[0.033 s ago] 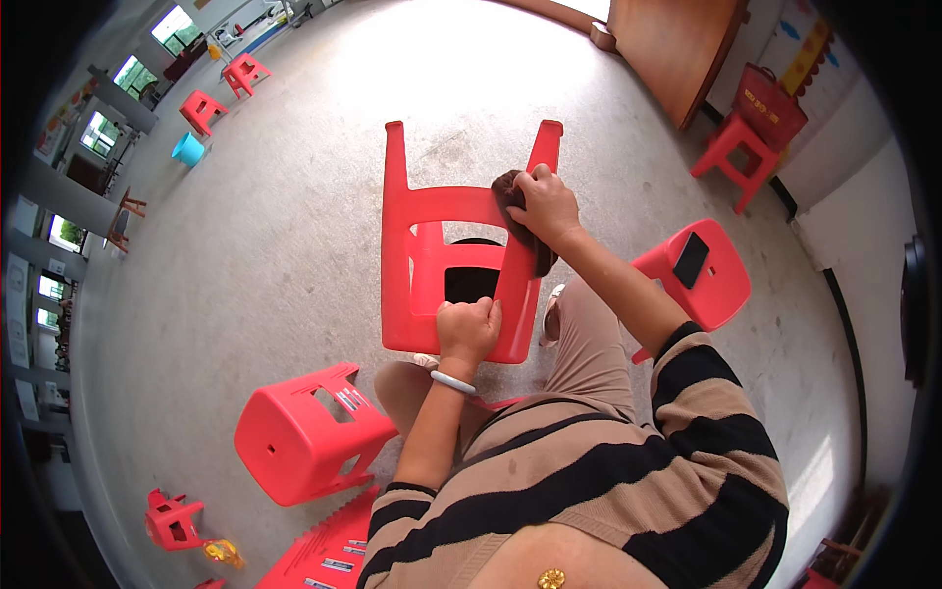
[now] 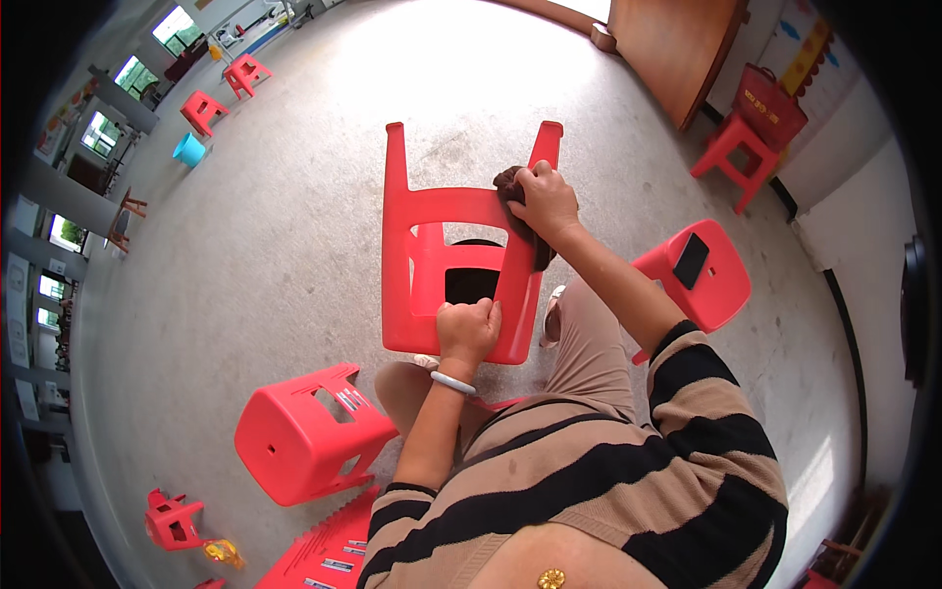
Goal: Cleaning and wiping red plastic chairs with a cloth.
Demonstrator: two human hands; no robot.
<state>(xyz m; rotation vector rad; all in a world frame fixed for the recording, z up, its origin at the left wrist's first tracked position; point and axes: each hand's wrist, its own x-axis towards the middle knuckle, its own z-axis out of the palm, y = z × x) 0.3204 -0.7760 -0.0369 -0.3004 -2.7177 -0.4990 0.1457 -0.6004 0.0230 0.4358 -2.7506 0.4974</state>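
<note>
Red stool (image 2: 446,206) was held tilted before us, legs pointing far, our left hand (image 2: 469,332) closed in a fist at the near edge of its opening, our right hand (image 2: 549,204) curled over a dark brown cloth (image 2: 508,187) on its right leg. A hard push there, we judged, could have twisted it around that single left grip, or the bunched cloth could have slipped. Right of us, a jolting elbow might have knocked the phone (image 2: 691,261) off the second stool (image 2: 726,287). Labels (image 2: 348,399) on the near-left stool (image 2: 280,442) were too small for us to read; the far-right bag (image 2: 770,108) bore yellow lettering.
</note>
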